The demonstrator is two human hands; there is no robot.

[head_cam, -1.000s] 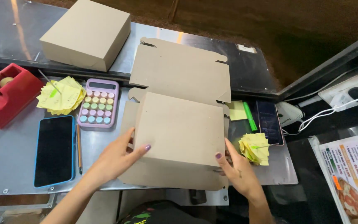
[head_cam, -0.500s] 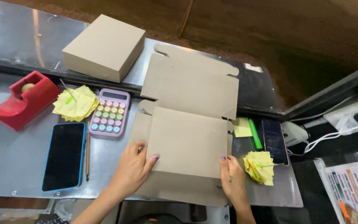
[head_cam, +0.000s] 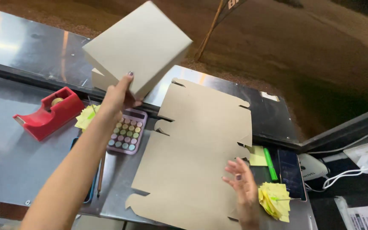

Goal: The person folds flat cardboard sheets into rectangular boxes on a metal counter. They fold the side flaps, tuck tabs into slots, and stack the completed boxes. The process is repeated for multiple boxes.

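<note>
At the far left of the metal worktop (head_cam: 13, 157) sits a red tape dispenser (head_cam: 47, 113), with a heap of yellow sticky notes (head_cam: 86, 117) just beside it. A pencil (head_cam: 101, 174) lies along the edge of a dark phone that is mostly hidden under the person's arm. The left hand (head_cam: 118, 96) is raised, fingers closed on the lower edge of a folded cardboard box (head_cam: 139, 47), which it holds tilted in the air above a pastel-keyed calculator (head_cam: 126, 132). To the right, a flat, unfolded cardboard blank (head_cam: 196, 157) lies spread across the worktop. The right hand (head_cam: 243, 185) hovers over its right edge, fingers loosely spread and holding nothing. Beyond it lie a yellow note (head_cam: 257, 155), a green marker (head_cam: 270, 164), a second dark phone (head_cam: 290, 173) and crumpled yellow notes (head_cam: 275, 200).
</note>
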